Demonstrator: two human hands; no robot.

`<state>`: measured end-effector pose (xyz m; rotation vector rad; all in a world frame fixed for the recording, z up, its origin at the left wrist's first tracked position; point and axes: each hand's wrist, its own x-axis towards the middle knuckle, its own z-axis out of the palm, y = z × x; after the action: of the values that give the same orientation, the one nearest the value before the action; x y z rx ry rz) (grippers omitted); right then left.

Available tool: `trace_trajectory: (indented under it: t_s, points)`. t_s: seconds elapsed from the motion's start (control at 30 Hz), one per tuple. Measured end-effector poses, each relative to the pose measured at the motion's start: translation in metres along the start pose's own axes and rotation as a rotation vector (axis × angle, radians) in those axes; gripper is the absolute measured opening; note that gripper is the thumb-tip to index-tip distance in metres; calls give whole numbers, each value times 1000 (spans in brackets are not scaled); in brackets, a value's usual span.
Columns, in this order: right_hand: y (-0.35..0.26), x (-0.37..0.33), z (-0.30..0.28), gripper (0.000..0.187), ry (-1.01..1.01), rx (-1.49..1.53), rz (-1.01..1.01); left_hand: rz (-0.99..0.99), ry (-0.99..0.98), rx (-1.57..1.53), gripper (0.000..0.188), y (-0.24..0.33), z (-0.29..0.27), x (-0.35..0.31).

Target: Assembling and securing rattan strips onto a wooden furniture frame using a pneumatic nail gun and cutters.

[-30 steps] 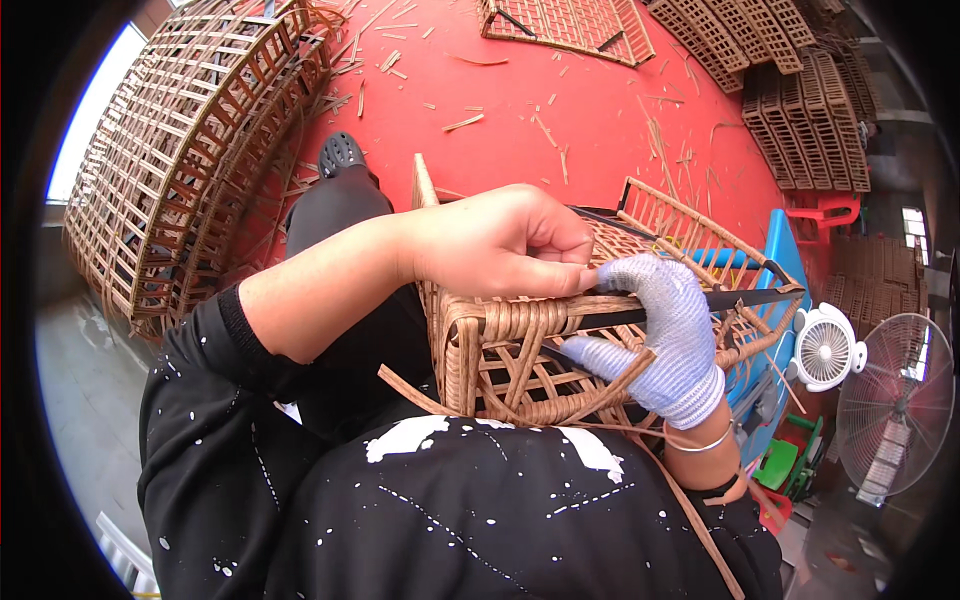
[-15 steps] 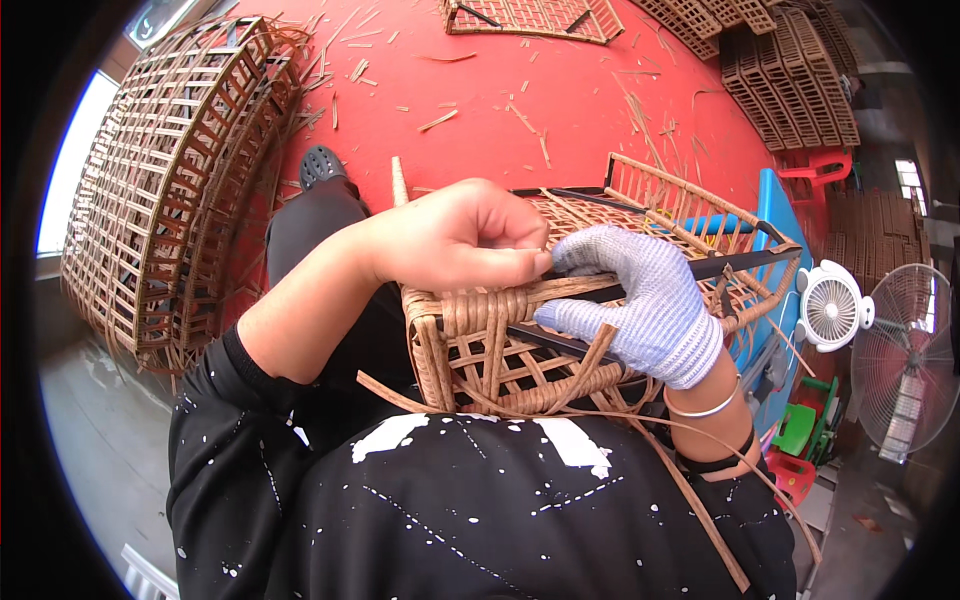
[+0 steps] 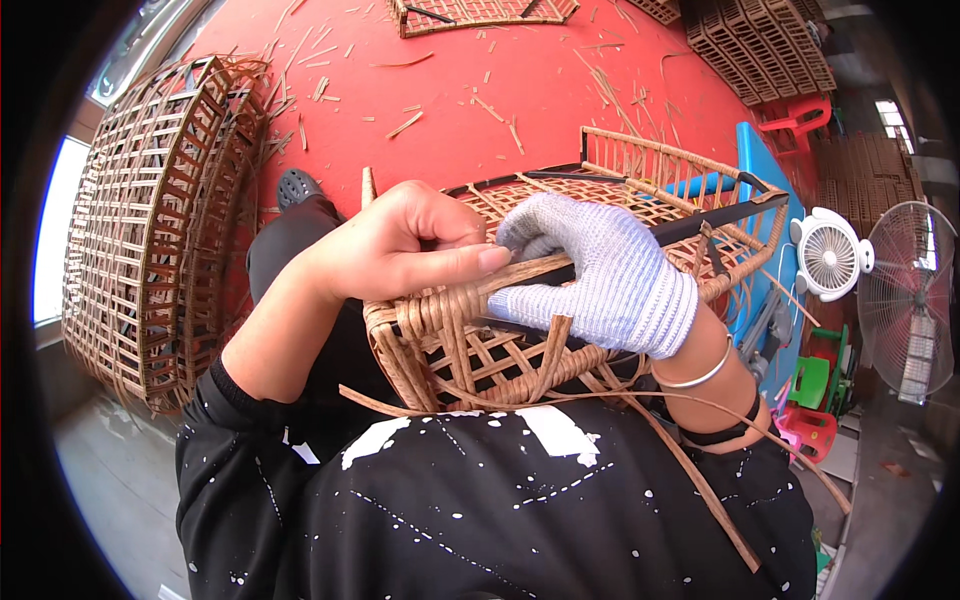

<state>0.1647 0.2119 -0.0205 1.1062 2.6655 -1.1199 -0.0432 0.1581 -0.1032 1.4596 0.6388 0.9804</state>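
A woven rattan frame (image 3: 480,385) with black bars rests against my front, its near rail partly wrapped in rattan strip. My bare left hand (image 3: 425,240) is closed over the wrapped end of this rail, fingers curled and thumb pressed along a flat rattan strip (image 3: 540,268). Close beside it, my right hand (image 3: 605,275), in a pale blue-grey knitted glove, grips the black bar and the strip, its thumb below and fingers above. Its fingertips are partly hidden. Long loose rattan strips (image 3: 695,490) trail from the frame across my right forearm and lap.
Stacked woven panels (image 3: 150,220) lean at the left. Another panel (image 3: 480,18) lies on the red floor (image 3: 350,60) among scattered rattan offcuts. At the right are a blue board (image 3: 748,160), a white fan (image 3: 830,255), a large wire fan (image 3: 908,300) and small plastic chairs (image 3: 812,385).
The view has shifted, so most things sit further left in the picture. Both hands have moved slightly left along the rail, still close together on it.
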Motion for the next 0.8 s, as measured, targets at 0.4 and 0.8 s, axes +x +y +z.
trace_trajectory:
  t_s: [0.4, 0.8]
  points:
    - [4, 7, -4, 51, -43, -34, -1, -131, 82, 119, 41, -15, -11, -8]
    - [18, -9, 12, 33, 159, -156, -124, -279, 286, 104, 34, -20, -11, -18]
